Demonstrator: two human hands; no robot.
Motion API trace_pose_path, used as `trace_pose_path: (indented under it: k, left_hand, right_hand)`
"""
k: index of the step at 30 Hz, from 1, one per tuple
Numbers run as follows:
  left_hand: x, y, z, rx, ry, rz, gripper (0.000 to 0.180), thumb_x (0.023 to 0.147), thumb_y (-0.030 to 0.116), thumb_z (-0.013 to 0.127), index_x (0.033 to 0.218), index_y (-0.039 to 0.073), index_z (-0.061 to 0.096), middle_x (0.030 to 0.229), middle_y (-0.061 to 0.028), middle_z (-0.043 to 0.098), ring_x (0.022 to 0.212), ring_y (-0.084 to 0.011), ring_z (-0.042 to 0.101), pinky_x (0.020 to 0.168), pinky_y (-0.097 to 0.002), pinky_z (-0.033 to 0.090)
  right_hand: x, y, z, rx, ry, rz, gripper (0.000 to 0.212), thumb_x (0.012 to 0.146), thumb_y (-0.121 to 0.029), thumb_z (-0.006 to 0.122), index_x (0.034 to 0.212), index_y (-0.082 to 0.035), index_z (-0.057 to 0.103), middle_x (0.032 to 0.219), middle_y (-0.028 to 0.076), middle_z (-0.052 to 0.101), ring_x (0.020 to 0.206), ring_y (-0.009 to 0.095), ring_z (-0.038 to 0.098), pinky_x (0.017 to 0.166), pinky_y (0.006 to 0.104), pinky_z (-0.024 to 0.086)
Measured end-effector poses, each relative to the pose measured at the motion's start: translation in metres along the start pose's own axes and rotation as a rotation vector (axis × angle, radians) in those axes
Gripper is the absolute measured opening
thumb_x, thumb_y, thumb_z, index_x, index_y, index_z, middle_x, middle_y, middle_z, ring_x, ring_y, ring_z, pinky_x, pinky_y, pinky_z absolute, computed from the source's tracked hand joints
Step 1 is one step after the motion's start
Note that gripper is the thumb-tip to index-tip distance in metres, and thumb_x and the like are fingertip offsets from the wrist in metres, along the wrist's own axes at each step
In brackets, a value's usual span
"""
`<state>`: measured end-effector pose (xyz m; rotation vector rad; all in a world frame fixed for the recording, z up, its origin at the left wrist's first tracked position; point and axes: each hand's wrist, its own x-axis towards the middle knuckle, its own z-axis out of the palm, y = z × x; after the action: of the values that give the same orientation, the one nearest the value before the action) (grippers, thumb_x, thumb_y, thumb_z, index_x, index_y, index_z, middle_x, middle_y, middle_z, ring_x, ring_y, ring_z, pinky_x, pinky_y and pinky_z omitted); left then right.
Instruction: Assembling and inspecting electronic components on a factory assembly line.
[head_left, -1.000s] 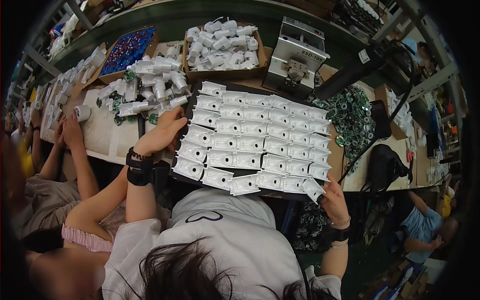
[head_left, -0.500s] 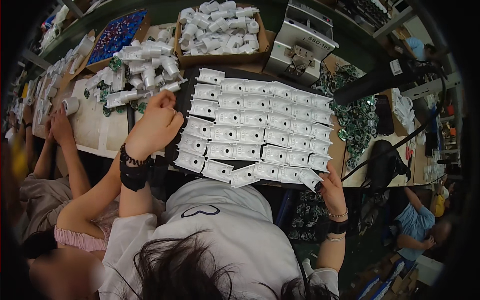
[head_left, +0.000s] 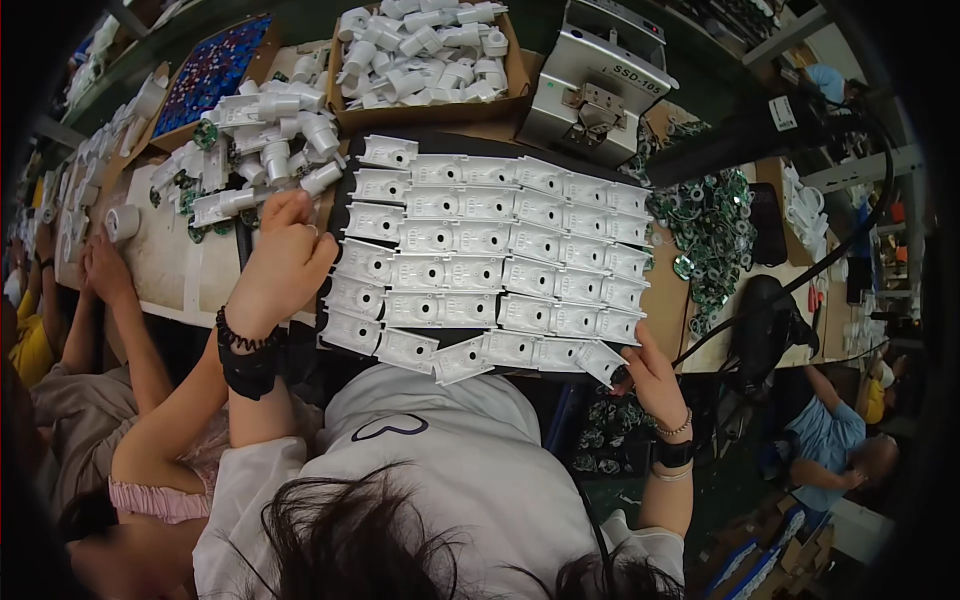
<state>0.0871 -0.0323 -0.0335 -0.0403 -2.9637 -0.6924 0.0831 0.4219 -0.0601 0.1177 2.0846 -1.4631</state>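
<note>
Rows of white plastic half-shells, each with a dark round hole, cover a black board in front of me. The bottom row lies crooked. My left hand hovers by the board's left edge, fingers curled together; whatever they hold, if anything, is hidden. Just beyond its fingertips lies a heap of white plastic fittings mixed with green circuit boards. At the near right corner, my right hand has its fingers closed around the board's edge, beside the last tilted shell.
A cardboard box of white fittings stands behind the board. Right of it are a metal machine, a pile of green circuit boards and a black arm-like device. A co-worker's hands rest at the left.
The view has shifted slightly, so the board and both hands appear a little further left. My left hand stays curled and my right hand keeps to the board's corner.
</note>
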Motion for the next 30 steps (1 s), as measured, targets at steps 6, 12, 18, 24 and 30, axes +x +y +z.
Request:
trace_pose_path:
  k: [6,12,18,24,30]
  left_hand:
    - [0.003,-0.010,0.000,-0.023,-0.162,-0.241,0.029,0.082,0.015,0.052,0.066,-0.008,0.060,0.070,-0.0245,0.057,0.084,-0.0370,0.056,0.078,-0.0410,0.043]
    - [0.002,0.004,-0.013,0.008,-0.038,-0.142,0.030,0.085,0.016,0.051,0.067,-0.007,0.059,0.061,-0.0223,0.055,0.061,-0.0359,0.056,0.061,-0.0418,0.042]
    - [0.017,0.046,-0.037,-0.125,-0.157,-0.144,0.025,0.088,0.017,0.051,0.075,-0.003,0.059,0.057,-0.0160,0.055,0.049,-0.0327,0.053,0.049,-0.0405,0.038]
    - [0.025,0.076,-0.051,-0.166,-0.183,0.006,0.017,0.088,0.018,0.053,0.089,0.001,0.059,0.060,-0.0129,0.058,0.053,-0.0293,0.058,0.051,-0.0372,0.041]
    - [0.027,0.099,-0.054,-0.218,-0.249,0.233,0.019,0.084,0.009,0.056,0.100,0.000,0.060,0.070,-0.0111,0.061,0.059,-0.0235,0.060,0.055,-0.0306,0.045]
  right_hand:
    - [-0.001,-0.018,0.002,-0.283,-0.022,0.016,0.047,0.094,-0.007,0.042,0.139,-0.002,0.031,0.076,0.004,0.058,0.048,0.011,0.054,0.046,0.0231,0.045]
    - [0.013,-0.044,-0.007,-0.573,0.349,-0.310,0.040,0.088,-0.002,0.047,0.128,-0.003,0.046,0.076,0.007,0.059,0.064,0.013,0.059,0.056,0.0260,0.049]
    - [0.074,-0.048,-0.013,-0.913,0.585,-0.733,0.036,0.081,0.002,0.052,0.117,-0.003,0.056,0.097,0.014,0.059,0.093,0.026,0.059,0.073,0.0312,0.050]
    - [0.082,-0.041,-0.026,-1.029,0.493,-0.647,0.032,0.083,-0.002,0.054,0.115,-0.001,0.056,0.106,0.017,0.057,0.097,0.030,0.058,0.077,0.0306,0.049]
    - [0.029,-0.053,-0.028,-0.654,0.675,-0.538,0.032,0.079,-0.001,0.063,0.111,0.000,0.057,0.104,0.012,0.056,0.084,0.024,0.059,0.073,0.0287,0.049]
